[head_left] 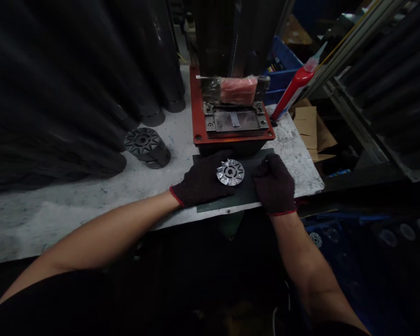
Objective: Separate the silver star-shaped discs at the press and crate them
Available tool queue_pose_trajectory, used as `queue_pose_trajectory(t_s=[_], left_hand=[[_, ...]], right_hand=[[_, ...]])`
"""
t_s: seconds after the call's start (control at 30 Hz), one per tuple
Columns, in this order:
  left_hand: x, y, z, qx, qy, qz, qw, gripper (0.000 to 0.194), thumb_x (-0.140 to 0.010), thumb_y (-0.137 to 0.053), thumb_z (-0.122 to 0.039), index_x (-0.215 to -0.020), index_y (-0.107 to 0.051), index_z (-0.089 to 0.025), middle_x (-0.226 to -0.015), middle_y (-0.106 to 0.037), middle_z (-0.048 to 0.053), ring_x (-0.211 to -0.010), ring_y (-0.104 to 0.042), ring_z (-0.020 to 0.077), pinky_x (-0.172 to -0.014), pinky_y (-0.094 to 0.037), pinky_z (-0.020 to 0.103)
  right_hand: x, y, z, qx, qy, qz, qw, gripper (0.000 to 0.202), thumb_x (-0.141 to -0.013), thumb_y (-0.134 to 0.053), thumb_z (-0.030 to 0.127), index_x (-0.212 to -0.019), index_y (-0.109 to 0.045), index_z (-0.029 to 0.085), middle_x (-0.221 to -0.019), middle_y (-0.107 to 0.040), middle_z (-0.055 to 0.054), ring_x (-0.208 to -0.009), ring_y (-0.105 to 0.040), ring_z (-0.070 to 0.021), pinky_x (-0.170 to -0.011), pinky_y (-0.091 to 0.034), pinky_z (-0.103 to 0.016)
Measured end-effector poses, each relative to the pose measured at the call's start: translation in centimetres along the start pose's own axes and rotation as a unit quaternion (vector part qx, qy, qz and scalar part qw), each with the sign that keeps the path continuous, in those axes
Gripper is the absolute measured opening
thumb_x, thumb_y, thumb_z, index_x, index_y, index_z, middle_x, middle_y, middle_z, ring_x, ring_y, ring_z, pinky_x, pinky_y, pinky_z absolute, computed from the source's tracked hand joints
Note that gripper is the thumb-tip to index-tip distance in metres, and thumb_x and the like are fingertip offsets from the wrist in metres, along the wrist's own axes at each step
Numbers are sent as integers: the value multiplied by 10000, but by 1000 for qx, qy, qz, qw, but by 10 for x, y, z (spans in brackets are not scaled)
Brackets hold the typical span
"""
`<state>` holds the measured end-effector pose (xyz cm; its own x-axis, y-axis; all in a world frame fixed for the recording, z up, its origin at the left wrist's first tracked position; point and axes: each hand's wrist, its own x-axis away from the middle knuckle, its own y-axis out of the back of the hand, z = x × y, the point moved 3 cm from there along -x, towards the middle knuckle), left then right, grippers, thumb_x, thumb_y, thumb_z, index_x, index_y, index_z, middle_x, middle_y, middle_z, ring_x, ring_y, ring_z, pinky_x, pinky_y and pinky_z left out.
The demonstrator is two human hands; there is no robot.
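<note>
A round silvery metal disc (230, 172) with pointed teeth and a centre hole sits over the dark green mat (213, 203) near the table's front edge. My left hand (206, 179), in a dark glove with a red cuff, wraps round the disc's left side with its fingers and thumb. To the right of the disc, my right hand (275, 183), gloved the same way, is curled closed over the mat's right side, apart from the disc. Whatever its fingers may hold is hidden.
A red-based metal fixture (236, 122) stands behind the mat, a pink wrapped block (238, 90) on it. A red bottle (294, 91) leans at right. Left are a toothed-top cylinder (147, 148) and tall dark cylinders (154, 60). Blue trays (353, 252) lie below right.
</note>
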<state>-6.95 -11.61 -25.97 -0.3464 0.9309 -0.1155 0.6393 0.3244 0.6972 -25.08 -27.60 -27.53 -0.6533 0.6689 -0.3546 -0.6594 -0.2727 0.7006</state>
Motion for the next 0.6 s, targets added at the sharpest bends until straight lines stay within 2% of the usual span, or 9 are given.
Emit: queue_pose_trajectory(t_s=[0.1, 0.17, 0.27, 0.33, 0.47, 0.6], left_hand=[[0, 0, 0, 1, 11, 2, 1000, 1082, -745, -989, -566, -1665, -514, -249, -1608, -633, 120, -1438, -645, 379, -1254, -522, 528], [0, -1, 1, 2, 11, 5, 1000, 1099, -743, -988, -564, -1677, -500, -251, -1614, -629, 121, -1445, -639, 385, -1257, -519, 534], [-1, -2, 2, -4, 3, 7, 1000, 1082, -760, -973, -564, -1680, -497, -249, -1627, -618, 118, -1455, -633, 379, -1266, -512, 524], [0, -2, 2, -10, -2, 4, 1000, 1061, -777, -959, -572, -1676, -506, -238, -1635, -611, 121, -1455, -634, 373, -1272, -508, 508], [0, -2, 2, -10, -2, -1, 1000, 1058, -774, -960, -568, -1671, -517, -223, -1639, -608, 128, -1449, -638, 382, -1269, -512, 508], [0, 0, -1, -3, 9, 5, 1000, 1036, -776, -966, -542, -1663, -526, -237, -1628, -623, 109, -1439, -648, 371, -1265, -518, 508]], right_hand=[[1, 11, 9, 24, -13, -38, 999, 189, -909, -569, 185, -972, -744, 215, -1307, -733, -155, -1117, -700, -297, -961, -593, -471], [2, 15, 19, 3, -20, -22, 1000, 159, -918, -585, 205, -912, -743, 219, -1277, -762, -131, -1036, -722, -264, -912, -602, -422], [0, 12, 34, -89, -49, 37, 994, 243, -1009, -551, 300, -1026, -787, 244, -1024, -818, -60, -929, -749, -234, -855, -616, -368], [-2, 7, 41, -120, -42, 78, 989, 301, -1046, -528, 362, -1023, -810, 256, -994, -834, -48, -956, -770, -248, -884, -617, -380], [-7, 0, 45, -60, 19, 124, 990, 354, -1068, -532, 402, -971, -828, 233, -1025, -848, -75, -992, -786, -281, -910, -603, -410], [-16, 7, 54, 27, 102, 160, 981, 334, -1091, -518, 336, -1085, -825, 207, -1129, -846, -104, -1065, -780, -292, -972, -600, -423]])
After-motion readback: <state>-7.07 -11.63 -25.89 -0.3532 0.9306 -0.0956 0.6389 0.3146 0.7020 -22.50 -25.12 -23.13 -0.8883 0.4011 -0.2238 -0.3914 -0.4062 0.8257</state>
